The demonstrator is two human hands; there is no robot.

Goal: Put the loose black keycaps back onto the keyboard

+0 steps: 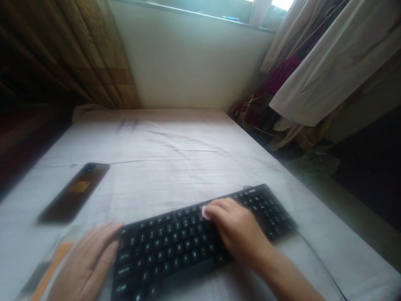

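Pinching what looks like a small pale pink piece (205, 212) between thumb and fingers, the right hand (234, 225) is closed over the keyboard (166, 246), near its upper row and right of its middle; blur hides what the piece is. The left hand (90, 259) is open, its fingers stretched out close together, with the fingertips touching the keyboard's upper left corner and the thumb along its left edge. The black keyboard lies at a slant on a white sheet (188, 146), its right end farther off than its left, and a thin dark cable (319, 259) runs from beside its right end toward the lower right. Just beside the left hand, partly hidden by it, lies an orange strip (52, 271) with something clear and grey around it, too blurred to name. Farther out on the left, apart from the keyboard, a dark phone (75, 192) lies back up with a yellowish patch on it. Beyond the sheet stand a pale wall (194, 62) and a window (200, 8), with a patterned curtain (103, 62) on the left and clothes (326, 71) hanging on the right
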